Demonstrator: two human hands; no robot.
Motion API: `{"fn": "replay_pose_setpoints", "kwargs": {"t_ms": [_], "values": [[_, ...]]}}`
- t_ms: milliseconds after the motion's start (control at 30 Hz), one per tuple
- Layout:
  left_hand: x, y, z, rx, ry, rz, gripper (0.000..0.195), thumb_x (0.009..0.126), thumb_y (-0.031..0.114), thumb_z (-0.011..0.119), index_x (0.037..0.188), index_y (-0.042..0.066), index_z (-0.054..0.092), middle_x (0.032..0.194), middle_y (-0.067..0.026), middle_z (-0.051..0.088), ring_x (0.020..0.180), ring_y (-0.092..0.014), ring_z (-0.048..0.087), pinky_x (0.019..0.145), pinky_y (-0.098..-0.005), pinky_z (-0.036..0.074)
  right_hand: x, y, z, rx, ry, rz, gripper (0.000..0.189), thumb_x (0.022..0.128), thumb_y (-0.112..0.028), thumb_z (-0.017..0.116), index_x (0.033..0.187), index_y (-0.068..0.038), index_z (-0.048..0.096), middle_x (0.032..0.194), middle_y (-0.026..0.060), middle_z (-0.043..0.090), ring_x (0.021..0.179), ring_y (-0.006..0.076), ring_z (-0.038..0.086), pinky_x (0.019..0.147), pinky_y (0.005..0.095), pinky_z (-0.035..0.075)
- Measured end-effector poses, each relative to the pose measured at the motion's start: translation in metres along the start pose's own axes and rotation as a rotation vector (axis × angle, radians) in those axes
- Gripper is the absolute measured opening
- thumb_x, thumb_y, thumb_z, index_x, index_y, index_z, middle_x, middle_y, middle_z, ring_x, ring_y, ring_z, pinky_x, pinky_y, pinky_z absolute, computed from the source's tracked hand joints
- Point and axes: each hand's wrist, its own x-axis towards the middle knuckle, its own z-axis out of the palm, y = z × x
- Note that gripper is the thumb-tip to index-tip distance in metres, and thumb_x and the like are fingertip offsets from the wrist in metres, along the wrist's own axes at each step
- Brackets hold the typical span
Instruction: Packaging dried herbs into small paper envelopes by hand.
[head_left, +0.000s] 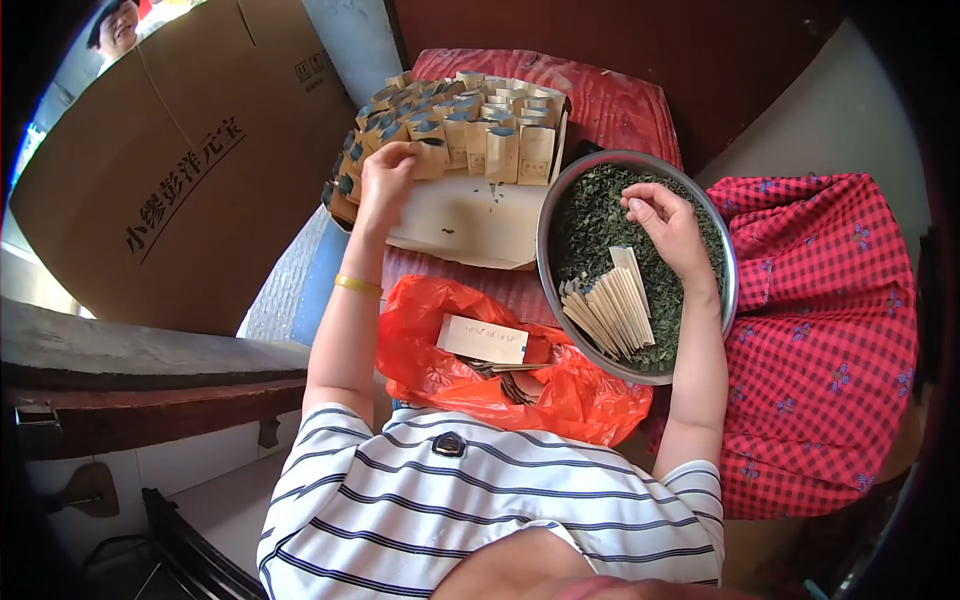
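My left hand (388, 178) grips the upper edge of a small brown paper packet (429, 160) with dark leaves at its mouth. The packet is at the front of rows of similar upright packets (501, 154), which stand in a shallow cardboard box (472, 217). A few leaf bits lie on the box's bare bottom. Above a round metal basin (550, 277) of dried green leaves (600, 195) is my right hand (666, 225), thumb near the bent fingers; whether it pinches any leaves cannot be told. A fanned stack of flat paper packets (611, 311) rests on the leaves.
A red plastic bag (427, 300) holding flat paper packets (482, 339) lies between my body and the box. The red wooden table (622, 97) is beneath the box. A large cardboard sheet (172, 165) stands left, a person (118, 30) behind it. Checked red cloth (817, 337) is at right.
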Motion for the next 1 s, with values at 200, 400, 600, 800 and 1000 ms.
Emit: {"fn": "replay_pose_setpoints", "kwargs": {"t_ms": [200,400,600,800,1000], "values": [[-0.003,-0.020,-0.002,0.388,0.179,0.070,0.025,0.086,0.017,0.065,0.105,0.002,0.071,0.095,-0.0138,0.072,0.088,-0.021,0.069,0.080,-0.0306,0.052,0.000,0.008,-0.006,0.002,-0.013,-0.010,0.016,0.095,-0.008,0.060,0.107,0.001,0.066,0.093,0.0019,0.067,0.085,0.0086,0.061,0.078,0.0239,0.051],[0.004,-0.024,-0.005,0.316,0.215,-0.092,0.023,0.086,0.020,0.063,0.102,0.005,0.070,0.099,-0.0165,0.070,0.093,-0.032,0.068,0.083,-0.0402,0.053,0.001,0.007,-0.005,-0.019,-0.035,-0.004,0.018,0.095,-0.010,0.059,0.108,0.001,0.064,0.094,0.0022,0.066,0.083,0.0088,0.060,0.076,0.0238,0.050],[-0.009,-0.010,-0.008,0.685,0.311,-0.054,0.027,0.089,0.026,0.064,0.101,0.001,0.065,0.083,-0.0224,0.069,0.078,-0.034,0.070,0.075,-0.0423,0.055,-0.003,0.003,-0.004,-0.026,-0.082,0.026,0.020,0.096,-0.011,0.059,0.110,0.002,0.064,0.096,0.0049,0.067,0.085,0.0105,0.062,0.081,0.0253,0.051],[-0.019,0.020,0.002,0.116,-0.195,-0.206,0.030,0.096,0.024,0.058,0.086,-0.003,0.065,0.069,-0.0077,0.065,0.056,-0.013,0.065,0.050,-0.0263,0.051,-0.004,0.009,-0.010,-0.051,-0.113,0.022,0.018,0.096,-0.010,0.058,0.108,0.002,0.063,0.095,0.0045,0.067,0.083,0.0103,0.061,0.079,0.0248,0.051],[-0.061,0.108,0.056,-0.018,-0.698,0.025,0.021,0.097,0.017,0.057,0.100,-0.003,0.065,0.075,-0.0055,0.066,0.064,-0.010,0.063,0.058,-0.0235,0.051,0.011,0.028,-0.023,-0.115,-0.083,0.097,0.015,0.094,-0.013,0.061,0.099,0.001,0.066,0.085,0.0025,0.065,0.073,0.0089,0.060,0.065,0.0235,0.049]]}}
